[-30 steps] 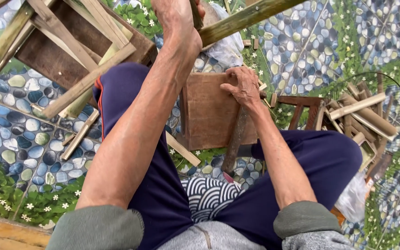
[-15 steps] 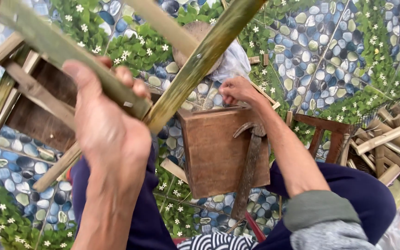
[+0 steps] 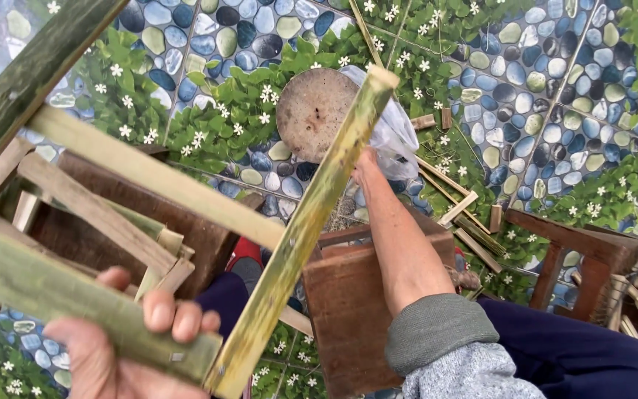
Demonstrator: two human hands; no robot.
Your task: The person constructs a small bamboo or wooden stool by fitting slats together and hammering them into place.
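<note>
Left grip: left hand (image 3: 123,347) closed around green bamboo frame (image 3: 289,244), near left.
Right grip: right hand (image 3: 367,166) mostly hidden; cannot tell.
Room: wooden stools (image 3: 356,310) crowd the patterned floor (image 3: 555,96).

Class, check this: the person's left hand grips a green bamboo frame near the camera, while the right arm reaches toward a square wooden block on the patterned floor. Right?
Not quite. The head view shows the wooden block is round, not square. The left hand does grip the bamboo frame, and the right arm reaches out over the patterned floor.
</note>
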